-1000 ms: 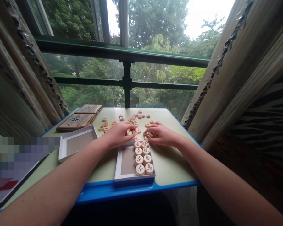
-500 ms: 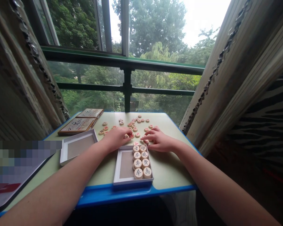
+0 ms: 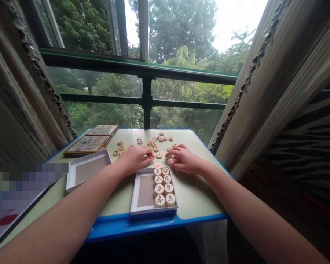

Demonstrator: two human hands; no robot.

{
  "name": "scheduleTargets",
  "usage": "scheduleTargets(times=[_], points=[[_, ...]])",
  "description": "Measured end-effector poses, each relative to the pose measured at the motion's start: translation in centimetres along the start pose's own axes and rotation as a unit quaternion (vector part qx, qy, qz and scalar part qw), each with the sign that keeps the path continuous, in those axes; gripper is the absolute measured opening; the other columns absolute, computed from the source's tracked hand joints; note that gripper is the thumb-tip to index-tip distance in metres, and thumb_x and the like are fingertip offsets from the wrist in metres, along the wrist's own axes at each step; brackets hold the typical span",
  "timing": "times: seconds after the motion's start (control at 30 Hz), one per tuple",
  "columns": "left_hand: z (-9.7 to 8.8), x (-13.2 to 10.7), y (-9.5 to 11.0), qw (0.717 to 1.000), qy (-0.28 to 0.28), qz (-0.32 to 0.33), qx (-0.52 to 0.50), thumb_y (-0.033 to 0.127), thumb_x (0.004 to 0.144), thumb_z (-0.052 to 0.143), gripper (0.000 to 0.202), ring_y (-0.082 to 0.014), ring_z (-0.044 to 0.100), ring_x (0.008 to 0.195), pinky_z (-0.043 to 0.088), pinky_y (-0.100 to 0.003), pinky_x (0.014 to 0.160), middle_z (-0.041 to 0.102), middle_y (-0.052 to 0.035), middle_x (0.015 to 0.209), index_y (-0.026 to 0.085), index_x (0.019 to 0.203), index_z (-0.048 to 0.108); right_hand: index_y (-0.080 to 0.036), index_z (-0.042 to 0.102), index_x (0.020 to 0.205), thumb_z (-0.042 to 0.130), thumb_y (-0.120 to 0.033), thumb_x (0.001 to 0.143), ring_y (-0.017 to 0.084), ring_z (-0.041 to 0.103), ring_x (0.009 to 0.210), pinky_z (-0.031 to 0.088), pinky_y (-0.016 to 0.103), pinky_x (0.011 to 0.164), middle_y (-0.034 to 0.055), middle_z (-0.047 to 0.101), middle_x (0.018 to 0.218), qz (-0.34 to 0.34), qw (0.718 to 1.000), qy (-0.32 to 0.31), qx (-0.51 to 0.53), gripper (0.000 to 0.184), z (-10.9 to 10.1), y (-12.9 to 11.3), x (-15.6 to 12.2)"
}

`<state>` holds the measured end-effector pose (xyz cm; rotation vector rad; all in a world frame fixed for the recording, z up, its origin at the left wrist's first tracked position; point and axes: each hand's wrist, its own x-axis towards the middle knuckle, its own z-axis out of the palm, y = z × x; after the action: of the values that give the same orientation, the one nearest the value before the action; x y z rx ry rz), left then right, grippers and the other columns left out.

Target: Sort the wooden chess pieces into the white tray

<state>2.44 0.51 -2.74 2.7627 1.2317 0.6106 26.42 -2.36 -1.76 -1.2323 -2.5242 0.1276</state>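
My left hand (image 3: 134, 159) is curled at the near left of the scattered pieces, thumb and fingers closed around a wooden Chinese chess piece (image 3: 145, 157) that is partly hidden. A red-marked piece (image 3: 151, 157) lies at its fingertips. On the other side, my right hand (image 3: 184, 159) hovers low with its fingers apart and bent over a few pieces, close to a red-marked one (image 3: 170, 161). Between my forearms sits a shallow white box (image 3: 134, 192). Its right part holds two columns of black-marked pieces (image 3: 159, 189), some stacked; its left part shows a bare bottom.
An empty white box lid (image 3: 89, 167) lies to the left, touching a folded wooden board case (image 3: 89, 143). More loose pieces (image 3: 156, 149) spread across the back of the blue-edged table (image 3: 200, 190). Curtains (image 3: 250, 73) hang on both sides of the window.
My right fingers have drawn in and curved more over the pieces by them. My left hand has stayed at nearly the same place, its fingers closing slightly. The view has shifted a little.
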Motion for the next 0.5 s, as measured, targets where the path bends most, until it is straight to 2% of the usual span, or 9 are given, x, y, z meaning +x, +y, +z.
scheduleTargets(times=[0.17,0.3,0.4,0.5], points=[[-0.05,0.02,0.00,1.000,-0.005,-0.001,0.001,0.038,0.081,0.049,0.026,-0.0175,0.058,0.074,0.042,-0.027,0.067,0.065,-0.0056,0.091,0.021,0.092,0.066,-0.022,0.062,0.113,0.062,-0.024,0.073,0.025,0.046,0.110,0.034,0.044,0.097,0.0085,0.062,0.109,0.006,1.000,-0.003,0.030,0.040,-0.38,-0.28,-0.06],[-0.11,0.06,0.14,1.000,-0.004,0.004,-0.004,0.037,0.081,0.049,0.026,-0.0182,0.058,0.073,0.042,-0.028,0.067,0.066,-0.0059,0.089,0.021,0.091,0.066,-0.021,0.057,0.116,0.058,-0.030,0.079,0.022,0.050,0.106,0.041,0.037,0.091,0.0065,0.062,0.110,0.019,0.989,-0.040,0.141,0.038,-0.59,-0.50,-0.08],[-0.14,0.04,0.20,1.000,-0.006,0.009,-0.014,0.038,0.081,0.049,0.026,-0.0172,0.058,0.072,0.042,-0.027,0.067,0.066,-0.0056,0.088,0.021,0.091,0.066,-0.020,0.053,0.118,0.057,-0.030,0.080,0.018,0.056,0.098,0.046,0.032,0.083,0.0065,0.062,0.107,0.044,0.976,-0.038,0.208,0.039,-0.43,-0.58,-0.07],[-0.15,0.01,0.17,1.000,-0.010,0.008,-0.013,0.038,0.081,0.049,0.026,-0.0170,0.058,0.073,0.042,-0.026,0.066,0.066,-0.0054,0.088,0.021,0.091,0.066,-0.020,0.052,0.117,0.053,-0.027,0.082,0.015,0.060,0.082,0.049,0.029,0.072,0.0060,0.063,0.103,0.088,0.969,-0.005,0.230,0.036,-0.03,-0.46,0.07]])
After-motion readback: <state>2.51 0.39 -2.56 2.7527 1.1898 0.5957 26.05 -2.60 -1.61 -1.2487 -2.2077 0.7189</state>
